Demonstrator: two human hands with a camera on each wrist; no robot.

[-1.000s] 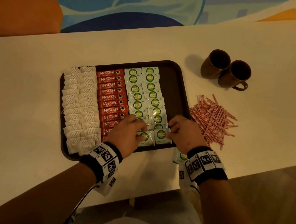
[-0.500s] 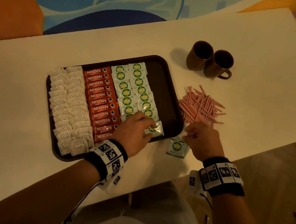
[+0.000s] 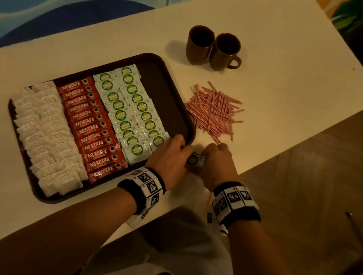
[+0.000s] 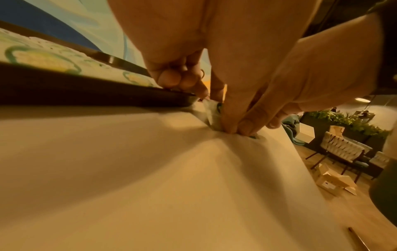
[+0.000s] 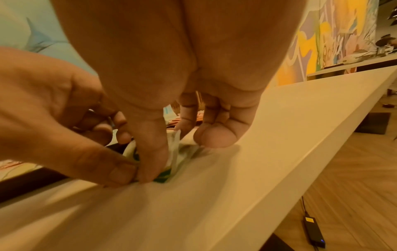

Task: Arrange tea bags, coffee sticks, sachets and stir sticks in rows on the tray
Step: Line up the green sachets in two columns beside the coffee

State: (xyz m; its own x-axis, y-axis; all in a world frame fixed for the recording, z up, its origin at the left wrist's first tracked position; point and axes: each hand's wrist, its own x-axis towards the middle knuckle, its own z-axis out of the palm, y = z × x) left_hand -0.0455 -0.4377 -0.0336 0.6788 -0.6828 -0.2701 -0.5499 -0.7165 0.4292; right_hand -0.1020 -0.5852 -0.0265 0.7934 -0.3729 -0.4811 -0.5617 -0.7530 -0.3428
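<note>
A dark brown tray [image 3: 188,124] holds rows of white tea bags [image 3: 42,130], red coffee sticks [image 3: 92,128] and two columns of green-and-white sachets [image 3: 130,111]. Its right strip is bare. A pile of pink stir sticks [image 3: 214,114] lies on the table to the right of the tray. Just off the tray's near right corner, my left hand [image 3: 180,153] and right hand [image 3: 210,159] pinch a few loose sachets [image 3: 196,160] together on the table. In the wrist views both thumbs press on the crumpled sachets [image 4: 211,112] [image 5: 187,149], with fingers curled behind.
Two brown mugs [image 3: 200,44] [image 3: 226,52] stand behind the stir sticks. The table's near edge [image 3: 253,169] runs close to my right hand. A wood floor, chairs and boxes lie beyond the table.
My right hand left the tray first and went to the loose sachets on the table. My left hand then came off the sachet row and joined it there.
</note>
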